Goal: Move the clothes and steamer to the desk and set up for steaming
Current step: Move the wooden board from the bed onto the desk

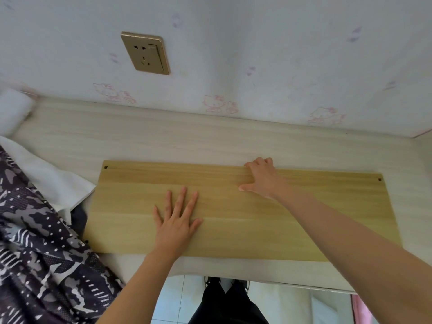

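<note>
L grip [177, 220] flat on wood board [245, 237], R grip [264, 178] curled over its far edge; clothes [35, 230] at left.

Gold wall socket [145, 53] (switch alongside) on cat-print wallpaper [280, 54]

Yellow rectangular wooden board [233, 230]: flat on pale wood-grain surface [210, 141], centre. Dark patterned fabric [35, 230] over white cloth [51, 181]: left of board. Gold wall socket [145, 53]: behind, upper left.

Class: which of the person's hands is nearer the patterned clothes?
Left. The left hand lies flat on the wooden board, just right of the patterned clothes; the right hand grips the board's far edge, farther right.
</note>
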